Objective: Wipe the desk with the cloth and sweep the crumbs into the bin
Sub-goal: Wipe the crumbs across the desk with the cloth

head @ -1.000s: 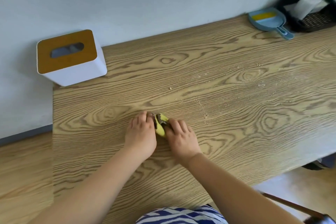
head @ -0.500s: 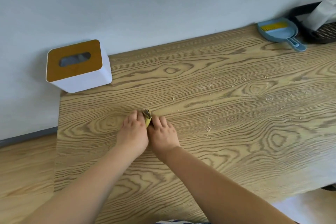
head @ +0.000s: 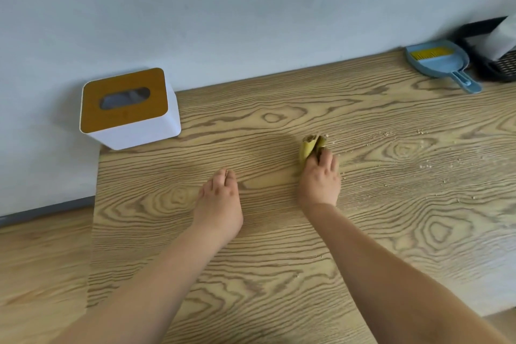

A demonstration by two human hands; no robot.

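Observation:
My right hand (head: 319, 176) grips a small folded yellow cloth (head: 308, 146) against the wooden desk (head: 279, 232) near its middle; the cloth's end sticks out past my fingers. Fine crumbs (head: 402, 148) lie scattered on the desk to the right of the cloth. My left hand (head: 219, 198) rests flat on the desk, empty, about a hand's width left of the right one. At the back right lies a blue dustpan (head: 444, 64) holding a yellow-bristled brush. A black mesh bin (head: 497, 58) with white paper in it stands beside it at the frame edge.
A white tissue box (head: 129, 109) with a brown top stands at the desk's back left corner by the wall. The desk's left edge borders a wooden floor (head: 39, 260).
My hands were together on the cloth; now the right hand has carried it right and away from me toward the crumbs, while the left has let go and stays on the desk.

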